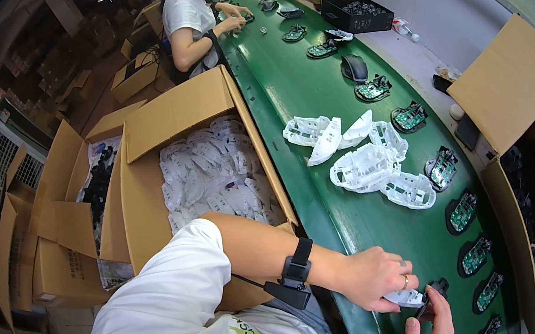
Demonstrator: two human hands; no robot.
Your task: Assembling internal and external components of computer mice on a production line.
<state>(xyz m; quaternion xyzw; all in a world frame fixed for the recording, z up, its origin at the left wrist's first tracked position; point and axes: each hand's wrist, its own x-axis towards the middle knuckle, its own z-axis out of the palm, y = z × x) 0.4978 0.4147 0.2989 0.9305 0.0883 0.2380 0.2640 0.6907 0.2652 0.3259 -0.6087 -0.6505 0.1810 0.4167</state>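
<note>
My left hand (pixel 376 279) reaches across the green belt (pixel 337 214), its fingers closed on a white plastic mouse shell (pixel 407 298). Just to its right, my right hand (pixel 433 329) grips a black mouse base (pixel 437 289), mostly hidden by the fingers. Shell and base are close together; whether they touch, I cannot tell. Farther up the belt lies a loose group of white mouse shells (pixel 360 168). Along the right side runs a row of black mouse bases with green circuit boards (pixel 463 212).
An open carton (pixel 178 127) full of white shells stands left of the belt; another carton (pixel 58 273) is beside it. At right, an open carton (pixel 508 80) holds dark parts. A co-worker (pixel 189 19) works at the far left, near a black bin (pixel 356 15).
</note>
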